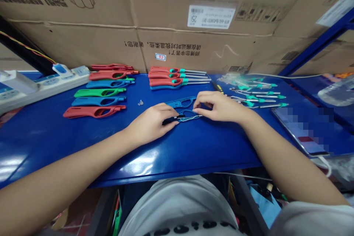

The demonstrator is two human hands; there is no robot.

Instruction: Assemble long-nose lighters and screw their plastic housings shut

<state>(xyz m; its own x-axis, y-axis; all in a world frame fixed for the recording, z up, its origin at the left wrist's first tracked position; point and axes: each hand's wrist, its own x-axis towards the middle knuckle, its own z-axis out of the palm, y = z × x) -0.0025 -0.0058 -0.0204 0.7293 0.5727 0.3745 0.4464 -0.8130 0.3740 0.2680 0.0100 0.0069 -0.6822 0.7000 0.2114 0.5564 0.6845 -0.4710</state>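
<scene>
Between my hands on the blue table lies a blue lighter shell half (187,113), with a thin white wire and a small black part in it. My left hand (156,123) is closed at the shell's left end, thumb and fingers pinching around it. At its right end my right hand (214,106) is curled, thumb and forefinger near the wire end; what they pinch is too small to make out. Just behind lies a second blue shell half (179,102), partly covered by my right hand.
Several coloured lighter shells (99,92) lie at left, beside a power strip (47,88). Assembled-looking lighters (166,73) with metal tubes lie at the back. Tube parts with green ends (257,96) and a phone (301,132) are at right. Tiny metal pieces (141,102) lie near my left hand. Cardboard boxes (166,14) wall the back.
</scene>
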